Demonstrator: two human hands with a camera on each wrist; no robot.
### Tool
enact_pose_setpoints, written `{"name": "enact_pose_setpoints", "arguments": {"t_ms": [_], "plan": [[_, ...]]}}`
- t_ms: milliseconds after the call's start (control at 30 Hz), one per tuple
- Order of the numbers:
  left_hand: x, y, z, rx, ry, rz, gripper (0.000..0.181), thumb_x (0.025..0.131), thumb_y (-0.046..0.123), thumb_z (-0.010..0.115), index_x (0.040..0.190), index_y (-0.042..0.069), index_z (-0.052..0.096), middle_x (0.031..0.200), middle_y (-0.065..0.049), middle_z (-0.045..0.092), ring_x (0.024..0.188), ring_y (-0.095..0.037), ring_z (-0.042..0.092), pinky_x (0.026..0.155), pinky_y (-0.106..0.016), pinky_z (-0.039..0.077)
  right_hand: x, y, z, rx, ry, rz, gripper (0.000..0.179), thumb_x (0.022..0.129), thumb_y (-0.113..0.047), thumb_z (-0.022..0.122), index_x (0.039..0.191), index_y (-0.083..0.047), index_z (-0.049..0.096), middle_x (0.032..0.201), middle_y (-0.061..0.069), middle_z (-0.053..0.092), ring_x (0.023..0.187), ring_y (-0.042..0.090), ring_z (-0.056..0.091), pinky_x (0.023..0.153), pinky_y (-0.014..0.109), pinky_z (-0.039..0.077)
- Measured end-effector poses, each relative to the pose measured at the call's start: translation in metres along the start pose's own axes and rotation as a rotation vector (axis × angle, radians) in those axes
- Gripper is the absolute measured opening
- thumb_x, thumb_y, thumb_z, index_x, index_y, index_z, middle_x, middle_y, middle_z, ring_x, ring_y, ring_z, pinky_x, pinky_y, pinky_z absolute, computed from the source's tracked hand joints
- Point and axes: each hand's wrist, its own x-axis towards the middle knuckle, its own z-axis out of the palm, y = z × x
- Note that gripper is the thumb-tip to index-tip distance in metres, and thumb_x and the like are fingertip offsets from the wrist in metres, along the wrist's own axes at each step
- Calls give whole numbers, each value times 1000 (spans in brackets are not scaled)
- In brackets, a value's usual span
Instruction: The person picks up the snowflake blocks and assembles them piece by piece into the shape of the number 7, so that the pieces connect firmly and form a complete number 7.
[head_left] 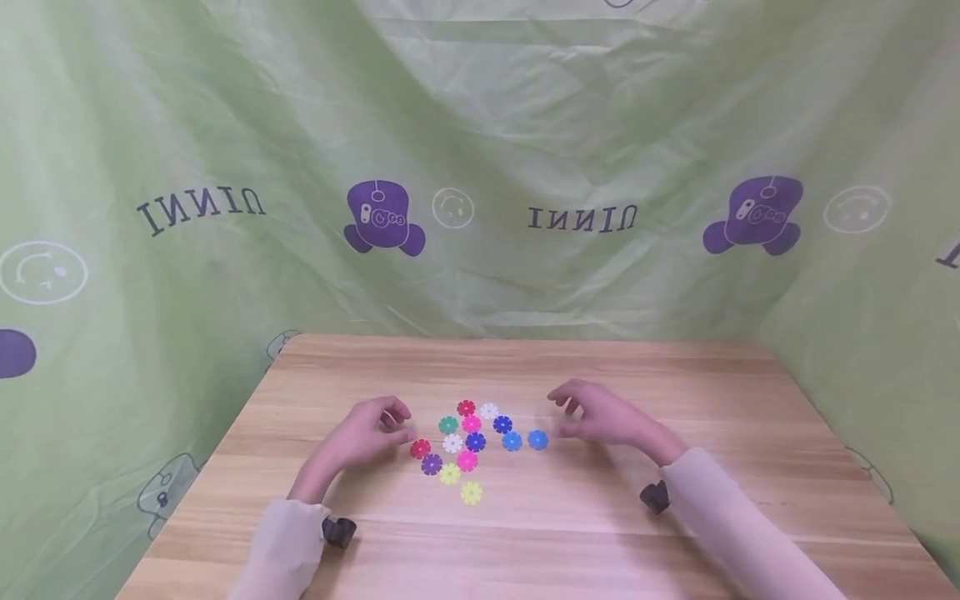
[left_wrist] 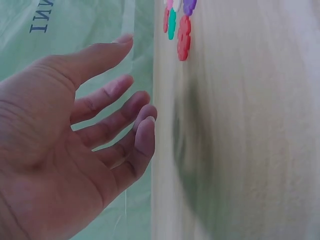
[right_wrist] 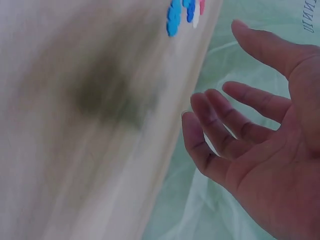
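Note:
Several small notched plastic discs, shaped like flowers, lie flat in a loose cluster mid-table in the head view. Among them are a red disc, a purple disc, a green disc, a pink disc, a yellow disc and a light blue disc. Left of the cluster, my left hand hovers with loosely bent fingers, nearest the red disc and holding nothing. On the other side my right hand hangs near the light blue disc, its fingers relaxed and its palm bare in the right wrist view.
A wood-grain table carries the discs. Green printed curtain cloth hangs behind the table and along both sides. Dark wrist-worn devices sit at the left cuff and the right cuff.

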Motion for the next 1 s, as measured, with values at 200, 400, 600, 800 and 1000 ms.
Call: {"name": "enact_pose_setpoints", "arguments": {"t_ms": [200, 400, 600, 800, 1000], "plan": [[-5, -1, 5, -7, -24, 0, 30, 89, 24, 84, 111, 10, 71, 97, -2, 72, 91, -15, 66, 81, -33, 58, 2, -2, 15, 27, -30, 9, 51, 89, -19, 84, 133, 0, 66, 119, 13, 73, 109, 28, 68, 94, 47, 60], [-5, -2, 9, -33, -47, 4, 30, 89, 19, 83, 113, 8, 70, 101, -3, 73, 90, -14, 66, 80, -30, 58, 4, 1, 25, 33, -25, 13, 46, 89, -13, 82, 131, -1, 67, 118, 10, 74, 106, 23, 69, 95, 44, 60], [-2, 0, 9, -39, -71, -8, 36, 83, 21, 88, 114, 9, 72, 98, -2, 72, 86, -15, 65, 75, -30, 57, 10, 0, 28, 61, -27, -10, 45, 87, -13, 85, 127, 0, 69, 114, 10, 75, 102, 22, 69, 91, 38, 62], [0, 0, 11, -33, -108, 1, 39, 81, 21, 90, 115, 10, 74, 91, -1, 72, 82, -16, 64, 72, -30, 56, 15, -1, 33, 71, -40, 33, 43, 84, -15, 88, 121, -2, 72, 107, 6, 75, 95, 15, 67, 84, 28, 59], [2, 0, 16, -10, -109, 20, 34, 82, 19, 90, 112, 12, 76, 88, -1, 69, 79, -15, 62, 72, -28, 54, 18, 1, 38, 88, -51, 35, 37, 83, -14, 88, 116, -2, 74, 98, 2, 73, 88, 11, 64, 79, 24, 57]]}}
